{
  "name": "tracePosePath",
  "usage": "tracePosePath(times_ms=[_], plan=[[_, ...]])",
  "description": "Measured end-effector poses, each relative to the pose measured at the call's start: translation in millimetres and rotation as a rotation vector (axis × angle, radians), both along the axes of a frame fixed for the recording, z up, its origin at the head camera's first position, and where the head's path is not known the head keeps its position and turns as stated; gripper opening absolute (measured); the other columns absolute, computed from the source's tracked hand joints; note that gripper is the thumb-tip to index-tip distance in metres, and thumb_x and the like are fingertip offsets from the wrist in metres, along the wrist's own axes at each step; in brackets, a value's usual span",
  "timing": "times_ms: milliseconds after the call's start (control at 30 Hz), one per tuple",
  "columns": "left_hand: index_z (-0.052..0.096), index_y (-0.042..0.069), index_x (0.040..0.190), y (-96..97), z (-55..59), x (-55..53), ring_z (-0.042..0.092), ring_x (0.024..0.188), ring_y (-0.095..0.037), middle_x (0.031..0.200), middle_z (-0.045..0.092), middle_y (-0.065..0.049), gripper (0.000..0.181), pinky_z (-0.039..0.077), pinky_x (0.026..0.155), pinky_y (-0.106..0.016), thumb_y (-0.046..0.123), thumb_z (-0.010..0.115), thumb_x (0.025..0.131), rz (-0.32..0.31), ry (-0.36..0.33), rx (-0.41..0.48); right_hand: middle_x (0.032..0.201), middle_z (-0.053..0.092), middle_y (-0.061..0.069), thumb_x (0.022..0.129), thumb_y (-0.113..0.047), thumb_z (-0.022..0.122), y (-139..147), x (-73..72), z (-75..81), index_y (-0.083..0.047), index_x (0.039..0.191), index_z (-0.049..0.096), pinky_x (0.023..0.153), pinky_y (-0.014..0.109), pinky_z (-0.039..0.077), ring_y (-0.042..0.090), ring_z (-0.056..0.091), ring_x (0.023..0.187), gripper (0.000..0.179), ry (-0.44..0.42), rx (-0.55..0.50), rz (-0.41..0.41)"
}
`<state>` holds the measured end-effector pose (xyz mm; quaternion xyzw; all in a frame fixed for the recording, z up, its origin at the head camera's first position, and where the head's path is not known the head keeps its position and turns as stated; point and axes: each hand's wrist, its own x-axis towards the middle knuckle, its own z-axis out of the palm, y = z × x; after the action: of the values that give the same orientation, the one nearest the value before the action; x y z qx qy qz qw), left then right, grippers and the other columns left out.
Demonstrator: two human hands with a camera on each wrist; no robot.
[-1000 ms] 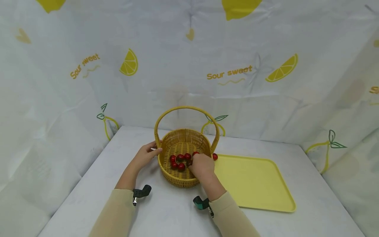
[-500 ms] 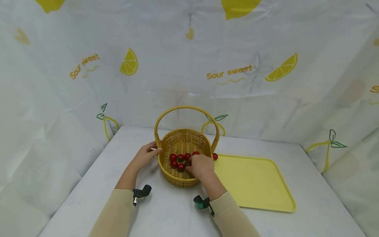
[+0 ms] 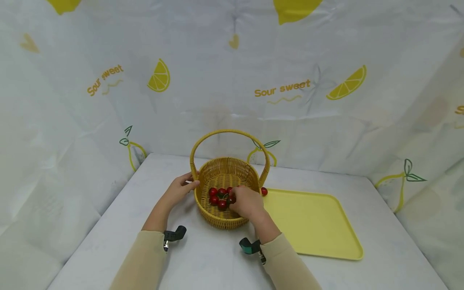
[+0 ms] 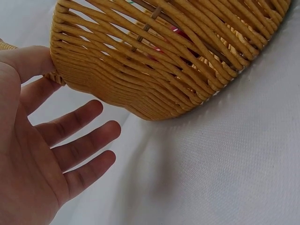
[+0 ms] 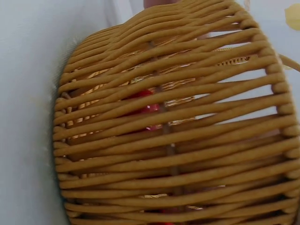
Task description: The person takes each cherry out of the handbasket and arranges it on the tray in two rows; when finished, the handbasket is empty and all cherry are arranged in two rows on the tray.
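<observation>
A round woven basket with a tall arched handle stands on the white table, several red cherries lying in it. My left hand holds the basket's left side by the handle base. In the left wrist view, the left hand's thumb and index finger meet the rim while its other fingers spread out straight. Reaching over the right rim, my right hand pinches a dark red cherry inside the basket. The right wrist view looks at the basket wall, which hides most of that hand.
A flat yellow tray lies right of the basket. One cherry sits outside the basket by the tray's far left corner. Lemon-printed cloth hangs behind the table.
Inside the basket, my right hand has shifted slightly and its fingertips now show around a cherry that was mostly covered. My left hand stays at the basket.
</observation>
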<state>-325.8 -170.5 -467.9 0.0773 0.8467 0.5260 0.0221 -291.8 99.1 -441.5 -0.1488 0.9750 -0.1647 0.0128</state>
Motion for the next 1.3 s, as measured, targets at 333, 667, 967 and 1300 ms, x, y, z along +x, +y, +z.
tracePosePath(times_ms=[333, 667, 967, 1300], plan=[[0.051, 0.021, 0.153, -0.4, -1.4, -0.9, 0.062, 0.111, -0.028, 0.137, 0.059, -0.015, 0.053, 0.050, 0.091, -0.047, 0.037, 0.063, 0.103, 0.003, 0.000, -0.017, 0.104, 0.061, 0.000, 0.083, -0.011, 0.082, 12, 5.7, 21.9, -0.011, 0.115, 0.073, 0.083, 0.039, 0.053, 0.019, 0.059, 0.093, 0.033, 0.038, -0.222, 0.124], [0.051, 0.022, 0.154, 0.8, 0.8, -0.1, 0.061, 0.112, -0.028, 0.138, 0.058, -0.014, 0.054, 0.050, 0.093, -0.048, 0.038, 0.063, 0.103, 0.011, -0.014, -0.016, 0.113, 0.059, -0.002, 0.086, -0.008, 0.078, 27, 19.1, 54.8, -0.017, 0.117, 0.071, 0.079, 0.040, 0.053, 0.023, 0.061, 0.096, 0.033, 0.111, -0.330, 0.139], [0.052, 0.019, 0.152, -0.9, -1.5, -1.0, 0.062, 0.111, -0.028, 0.137, 0.059, -0.016, 0.055, 0.050, 0.090, -0.047, 0.039, 0.063, 0.103, -0.002, 0.005, 0.003, 0.105, 0.056, 0.002, 0.085, -0.004, 0.077, 49, 31.9, 79.4, -0.016, 0.122, 0.070, 0.069, 0.037, 0.045, 0.021, 0.051, 0.082, 0.039, 0.201, -0.395, 0.170], [0.052, 0.023, 0.153, 0.6, 1.1, 2.5, 0.061, 0.112, -0.027, 0.138, 0.059, -0.013, 0.055, 0.049, 0.092, -0.047, 0.041, 0.063, 0.102, 0.008, -0.010, 0.005, 0.108, 0.060, 0.003, 0.086, 0.002, 0.071, 84, 31.2, 91.5, -0.009, 0.125, 0.069, 0.068, 0.035, 0.046, 0.025, 0.055, 0.086, 0.041, 0.262, -0.451, 0.176]])
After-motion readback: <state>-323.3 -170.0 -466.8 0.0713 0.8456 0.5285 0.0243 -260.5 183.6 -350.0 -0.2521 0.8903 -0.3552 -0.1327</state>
